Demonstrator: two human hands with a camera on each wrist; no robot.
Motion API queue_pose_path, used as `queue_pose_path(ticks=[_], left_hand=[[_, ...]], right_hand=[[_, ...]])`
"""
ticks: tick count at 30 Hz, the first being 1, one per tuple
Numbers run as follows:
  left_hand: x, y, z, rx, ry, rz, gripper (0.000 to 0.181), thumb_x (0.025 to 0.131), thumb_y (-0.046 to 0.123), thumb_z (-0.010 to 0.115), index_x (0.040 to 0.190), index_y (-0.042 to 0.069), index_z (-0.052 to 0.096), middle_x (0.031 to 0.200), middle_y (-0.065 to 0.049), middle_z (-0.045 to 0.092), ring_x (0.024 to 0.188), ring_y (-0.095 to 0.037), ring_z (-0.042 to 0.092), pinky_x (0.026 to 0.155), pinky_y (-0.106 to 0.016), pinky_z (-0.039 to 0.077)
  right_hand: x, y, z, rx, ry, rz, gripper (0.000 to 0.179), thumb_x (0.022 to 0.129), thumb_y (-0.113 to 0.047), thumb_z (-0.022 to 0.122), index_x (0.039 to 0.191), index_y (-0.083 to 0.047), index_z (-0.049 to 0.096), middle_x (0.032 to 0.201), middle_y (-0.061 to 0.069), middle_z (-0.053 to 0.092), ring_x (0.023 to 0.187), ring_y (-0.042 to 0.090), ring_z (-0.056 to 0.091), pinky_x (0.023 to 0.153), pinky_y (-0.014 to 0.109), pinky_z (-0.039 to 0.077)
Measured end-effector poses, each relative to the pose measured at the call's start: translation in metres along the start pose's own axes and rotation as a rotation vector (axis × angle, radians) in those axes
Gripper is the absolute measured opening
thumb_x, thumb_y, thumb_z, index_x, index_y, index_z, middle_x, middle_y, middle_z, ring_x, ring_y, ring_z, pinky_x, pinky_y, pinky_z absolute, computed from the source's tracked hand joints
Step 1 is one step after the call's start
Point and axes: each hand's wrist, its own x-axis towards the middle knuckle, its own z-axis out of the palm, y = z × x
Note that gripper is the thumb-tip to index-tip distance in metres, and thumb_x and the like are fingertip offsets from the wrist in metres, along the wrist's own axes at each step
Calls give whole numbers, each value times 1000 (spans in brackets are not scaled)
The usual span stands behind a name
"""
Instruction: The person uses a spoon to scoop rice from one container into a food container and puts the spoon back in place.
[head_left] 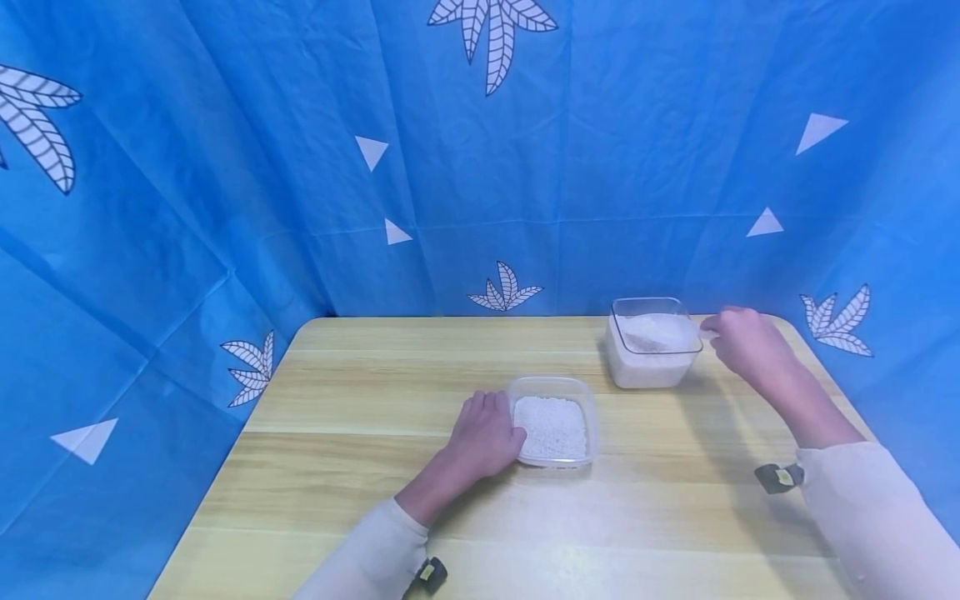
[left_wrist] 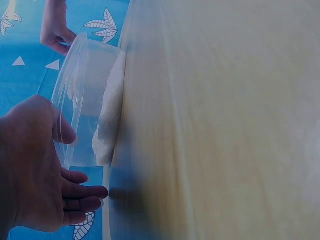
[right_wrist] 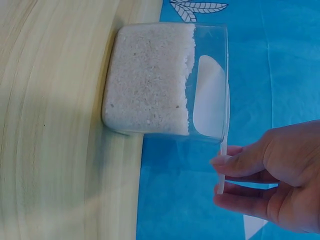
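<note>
Though the translucent plastic tub [head_left: 592, 418] holds white rice [head_left: 551, 427], more remains in the clear square container [right_wrist: 209, 39]. Right hand [head_left: 750, 342] pinches white scoop [right_wrist: 207, 97]; left hand [head_left: 483, 433] spread.

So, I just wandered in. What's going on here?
A person is working with rice at a wooden table. Their right hand pinches the handle of a white scoop, whose head is inside a deep clear container, above the rice. Whether the scoop carries any isn't clear. The left hand is at the side of a shallower clear tub, thumb against it. A layer of white grains already lies in that tub.
</note>
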Motion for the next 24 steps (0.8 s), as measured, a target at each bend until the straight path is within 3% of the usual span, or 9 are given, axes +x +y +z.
queue_pose_path(ticks=[24], left_hand=[[-2, 0, -1, -11, -1, 1, 31, 95, 35, 47, 103, 5, 50, 92, -5, 47, 91, -23, 39, 88, -35, 35]], right_hand=[[-15, -7, -5, 38, 52, 45, 29, 88, 5, 61, 115, 12, 71, 112, 35, 70, 105, 57, 64, 91, 65, 51]])
